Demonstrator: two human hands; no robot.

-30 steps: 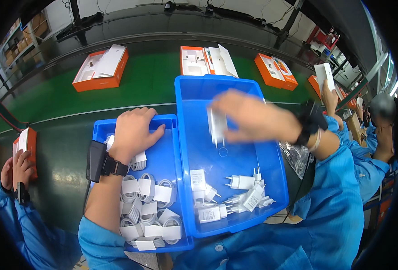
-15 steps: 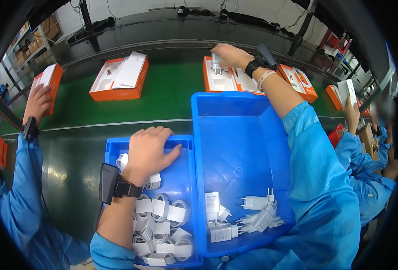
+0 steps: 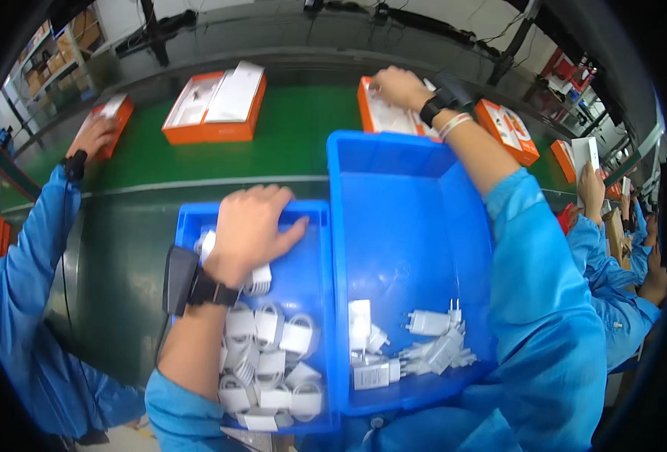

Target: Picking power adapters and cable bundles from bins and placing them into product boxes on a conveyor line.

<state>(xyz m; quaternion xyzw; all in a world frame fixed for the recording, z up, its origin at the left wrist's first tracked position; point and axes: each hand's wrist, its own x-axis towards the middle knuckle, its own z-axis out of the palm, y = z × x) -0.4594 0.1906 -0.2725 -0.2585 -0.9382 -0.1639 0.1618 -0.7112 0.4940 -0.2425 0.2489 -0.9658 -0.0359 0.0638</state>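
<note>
My right hand [image 3: 402, 89] reaches over an orange-edged open box [image 3: 386, 117] with a white insert. Its fingers are bent down into the box's left part, around a white plug charger that they now almost wholly hide. My left hand [image 3: 254, 226] lies open, thumb spread, over the far end of the smaller blue bin [image 3: 317, 294], fingertips at its rim. Coiled white cables with paper wraps [image 3: 269, 361] fill the near part of that bin. To its right, a larger blue bin [image 3: 409, 218] holds several white plug chargers [image 3: 431, 343] at its near end.
Another open orange box [image 3: 214, 113] sits left on the green belt [image 3: 296, 113]; a further orange box [image 3: 508, 132] stands right of my hand. At far left, a co-worker's hand [image 3: 96, 135] touches a box. At right, another person's hand [image 3: 591, 188] holds a white piece.
My right hand has lowered the charger into the box, where it is mostly out of sight. The boxes have shifted slightly right. My left hand stays over the cable bin.
</note>
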